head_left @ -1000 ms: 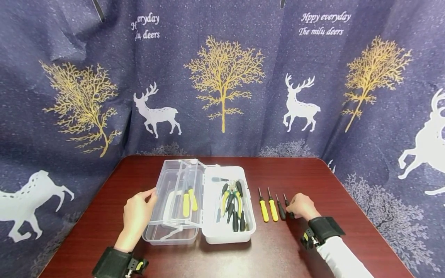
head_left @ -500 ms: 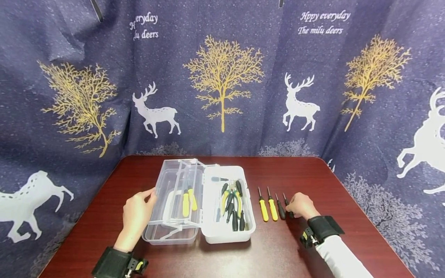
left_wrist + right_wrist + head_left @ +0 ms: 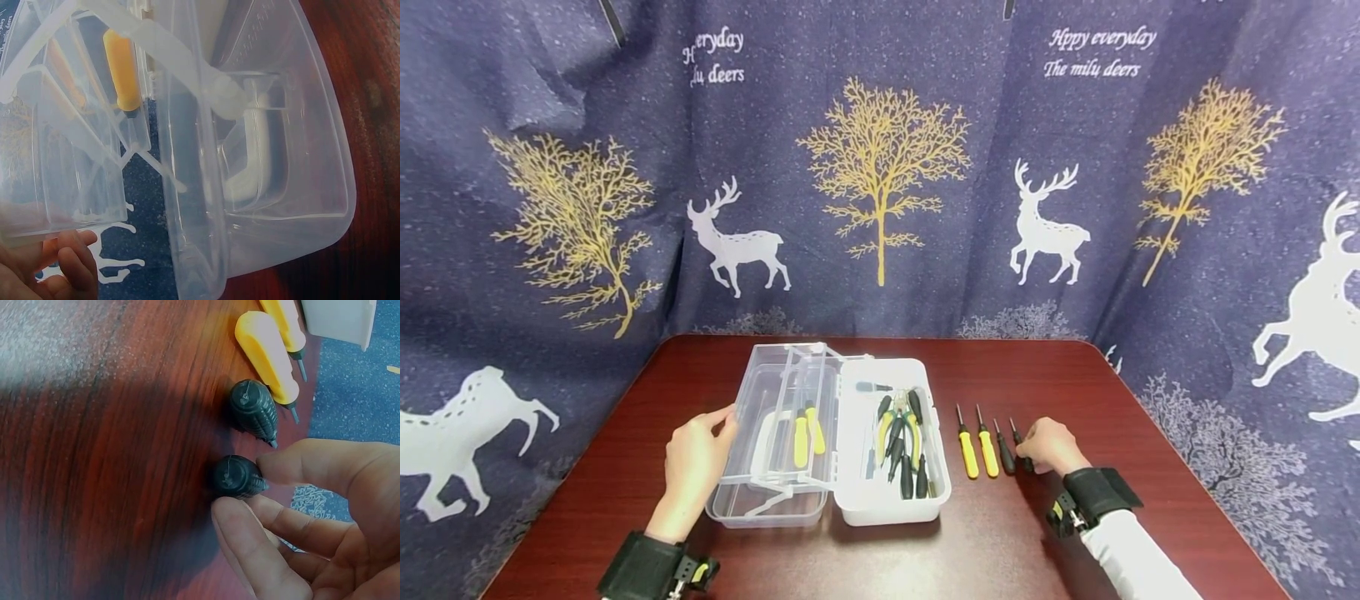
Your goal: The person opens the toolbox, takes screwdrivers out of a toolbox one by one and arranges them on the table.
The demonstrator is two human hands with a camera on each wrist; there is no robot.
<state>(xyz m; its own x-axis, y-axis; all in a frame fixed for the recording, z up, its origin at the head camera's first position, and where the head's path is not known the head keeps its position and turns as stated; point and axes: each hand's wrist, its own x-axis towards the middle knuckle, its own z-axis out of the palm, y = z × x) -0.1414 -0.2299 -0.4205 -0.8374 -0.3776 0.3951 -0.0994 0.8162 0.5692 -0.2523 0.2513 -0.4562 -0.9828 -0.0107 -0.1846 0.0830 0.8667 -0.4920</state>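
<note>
My left hand (image 3: 695, 457) holds the left edge of a clear plastic tray (image 3: 747, 450), part of an opened toolbox. In the left wrist view, curled fingers (image 3: 76, 259) lie at the tray's edge. Two yellow-handled screwdrivers (image 3: 802, 442) lie in the tray. On the right, my right hand (image 3: 1051, 446) pinches the handle of a black screwdriver (image 3: 236, 476) between thumb and fingers, close over the table. This is the rightmost of a row: a second black screwdriver (image 3: 1006, 454) lies beside it, then two yellow screwdrivers (image 3: 969, 454).
The toolbox's white half (image 3: 887, 510) stands mid-table with pliers (image 3: 901, 425) and several black-handled tools inside. Its clear half (image 3: 767, 518) lies left, under the raised tray, with a white handle (image 3: 256, 156). A dark blue curtain (image 3: 880, 317) hangs behind the table (image 3: 1000, 542).
</note>
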